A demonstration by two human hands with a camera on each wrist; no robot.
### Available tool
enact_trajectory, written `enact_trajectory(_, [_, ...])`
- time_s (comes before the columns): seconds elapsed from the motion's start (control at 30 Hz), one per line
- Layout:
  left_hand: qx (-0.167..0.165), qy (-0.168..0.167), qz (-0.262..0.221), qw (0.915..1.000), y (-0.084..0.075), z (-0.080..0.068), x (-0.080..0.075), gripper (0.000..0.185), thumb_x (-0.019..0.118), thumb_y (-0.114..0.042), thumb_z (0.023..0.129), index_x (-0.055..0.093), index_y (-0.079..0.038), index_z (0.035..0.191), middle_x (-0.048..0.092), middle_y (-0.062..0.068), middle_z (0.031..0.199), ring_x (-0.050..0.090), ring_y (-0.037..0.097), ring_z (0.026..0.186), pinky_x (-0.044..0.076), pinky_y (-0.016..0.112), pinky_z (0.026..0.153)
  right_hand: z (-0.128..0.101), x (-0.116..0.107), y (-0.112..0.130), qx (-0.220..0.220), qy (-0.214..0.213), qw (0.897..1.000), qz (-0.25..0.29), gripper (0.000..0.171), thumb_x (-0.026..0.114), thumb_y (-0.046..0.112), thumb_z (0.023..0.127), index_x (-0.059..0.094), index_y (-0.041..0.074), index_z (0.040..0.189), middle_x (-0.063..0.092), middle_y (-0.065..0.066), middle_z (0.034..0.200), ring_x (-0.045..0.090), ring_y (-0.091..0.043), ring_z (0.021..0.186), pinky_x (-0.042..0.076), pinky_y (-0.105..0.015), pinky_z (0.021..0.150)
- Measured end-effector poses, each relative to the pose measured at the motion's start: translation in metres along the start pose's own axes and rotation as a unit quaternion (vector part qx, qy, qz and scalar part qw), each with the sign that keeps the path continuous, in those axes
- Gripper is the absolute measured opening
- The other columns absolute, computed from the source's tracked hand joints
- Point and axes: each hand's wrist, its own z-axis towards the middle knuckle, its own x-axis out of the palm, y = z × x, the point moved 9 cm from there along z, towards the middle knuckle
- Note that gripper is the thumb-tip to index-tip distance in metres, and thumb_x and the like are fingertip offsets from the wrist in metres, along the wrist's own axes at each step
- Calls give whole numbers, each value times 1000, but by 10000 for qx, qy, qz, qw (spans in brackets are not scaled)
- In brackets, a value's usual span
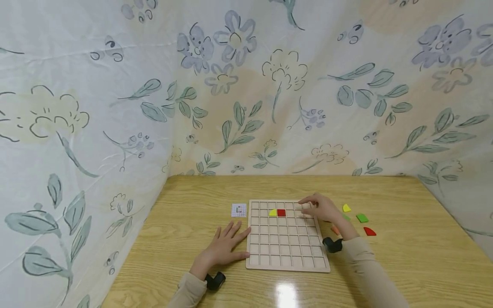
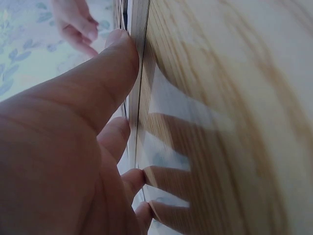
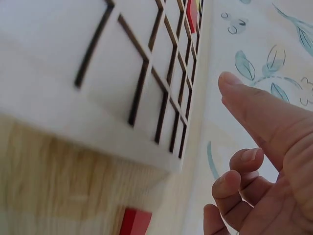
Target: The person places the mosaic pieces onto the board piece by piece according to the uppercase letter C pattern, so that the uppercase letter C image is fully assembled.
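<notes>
No legible txt, labels or nos. anywhere.

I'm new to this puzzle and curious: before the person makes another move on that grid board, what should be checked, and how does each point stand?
1. Grid board flat on the table: ok.
2. Left hand steadying the board's left edge, fingers flat: ok.
3. Right hand over the upper right cells; holding a piece: cannot tell.
4. Yellow piece and red square seated in adjacent cells: ok.
5. Spare pieces within reach, green piece, red piece: ok.
6. Pattern card readable: cannot tell.
</notes>
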Motion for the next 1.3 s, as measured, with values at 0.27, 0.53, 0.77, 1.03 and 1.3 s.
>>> enact_trajectory(0.27, [-11,-6,14,10000,-1,1,-1,71,51,-54,89,26,-23,148,14,13,155,6,38,142,6,65,107,-7,-12,-10,113,-17,9999,30,28,72,19,82,70,11,109,50,-7,83,37,-20,76,30,-30,60])
enact_trajectory(0.53, [-19,-32,-13,10000,-2,1,-1,72,52,-53,89,26,-22,148,14,13,155,7,38,141,6,65,107,-13,-22,-23,150,-132,9998,-90,27,70,19,84,69,12,110,49,-6,84,36,-20,74,28,-30,59])
enact_trajectory(0.77, [0,-16,-20,10000,-3,1,-1,71,52,-52,89,26,-21,148,14,13,155,7,38,141,6,65,107,-21,-31,-36,87,-139,9995,-264,27,69,18,84,69,11,110,51,-4,85,37,-20,75,30,-30,59])
enact_trajectory(1.03, [-18,-10,7,10000,-2,1,-1,71,52,-53,89,26,-22,148,14,13,155,6,38,142,6,65,107,-28,-42,-53,159,-105,9992,-362,30,67,21,86,67,10,113,53,-6,90,38,-20,76,30,-29,59])
enact_trajectory(1.3, [-24,-14,-10,10000,-1,2,0,72,51,-53,89,25,-23,148,14,13,155,6,37,142,6,65,108,-36,-56,-71,341,-143,9976,-589,32,68,19,85,66,8,115,55,-10,91,39,-21,78,31,-28,59])
